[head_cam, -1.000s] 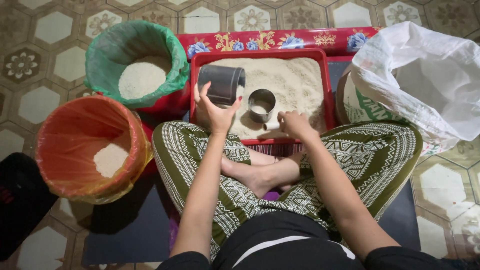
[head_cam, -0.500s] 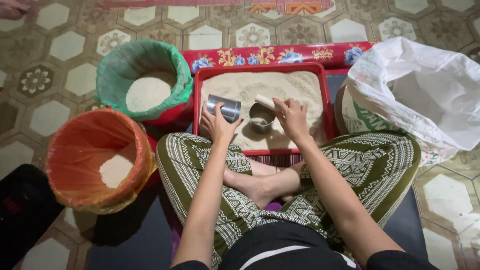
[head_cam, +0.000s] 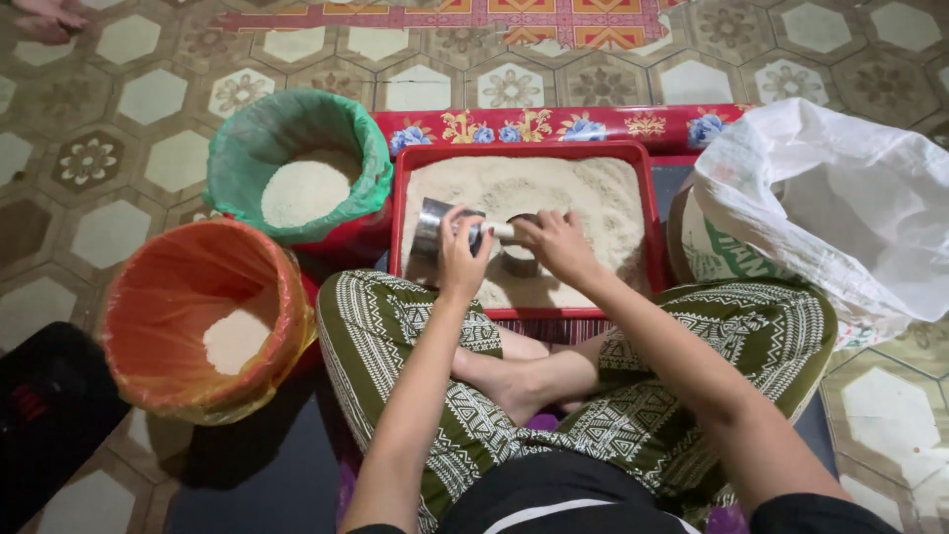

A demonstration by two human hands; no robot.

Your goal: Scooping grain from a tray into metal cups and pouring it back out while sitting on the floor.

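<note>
Head view: at lower left an orange bucket (head_cam: pixel 203 316) is seen, a green bucket (head_cam: pixel 297 163) above it. At centre, a metal cup (head_cam: pixel 440 229) is gripped by the left hand (head_cam: pixel 463 252) over the red tray (head_cam: pixel 647 213); the right hand (head_cam: pixel 559 242) is closed on a smaller cup (head_cam: pixel 518 259). A white sack (head_cam: pixel 840 208) lies right.

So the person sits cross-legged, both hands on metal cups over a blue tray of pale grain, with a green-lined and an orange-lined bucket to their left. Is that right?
Not quite: the tray is red, not blue, as the head view shows. The rest holds: left hand and right hand are on the metal cups, with the green-lined bucket and orange-lined bucket to the left.
</note>
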